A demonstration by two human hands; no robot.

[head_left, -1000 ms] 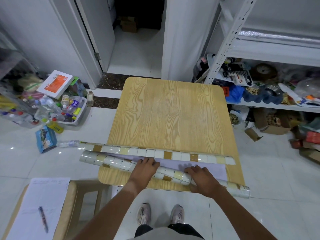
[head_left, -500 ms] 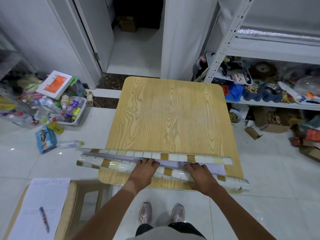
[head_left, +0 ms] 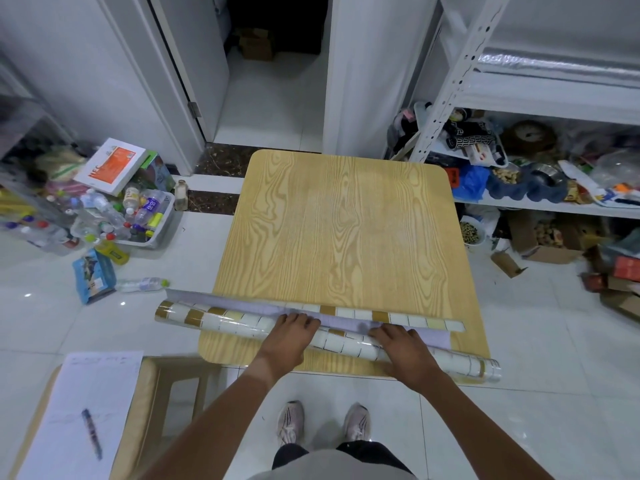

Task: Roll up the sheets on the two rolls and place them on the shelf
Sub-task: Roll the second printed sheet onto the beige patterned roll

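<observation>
Hands (head_left: 346, 344) atop glossy tiled roll (head_left: 239, 322)

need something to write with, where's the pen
Head view, bottom left: the pen lies on a paper sheet on the stool.

**Even indoor light, wide-angle bend at the edges**

The room is brightly and evenly lit from overhead, with a cool white cast. The glossy floor tiles (head_left: 214, 265) throw back small bright glints at the left, and the roll (head_left: 239, 325) shows soft sheen on its plastic surface. Shadows are faint and short: a pale one lies under each forearm and beneath the table (head_left: 346, 237) edge. The doorway (head_left: 277, 26) at top centre falls into near black. Straight lines bow outward toward the borders, notably the shelf (head_left: 450, 74) upright and door frame. Corners look softer, and fine detail is slightly smeared throughout.
</observation>
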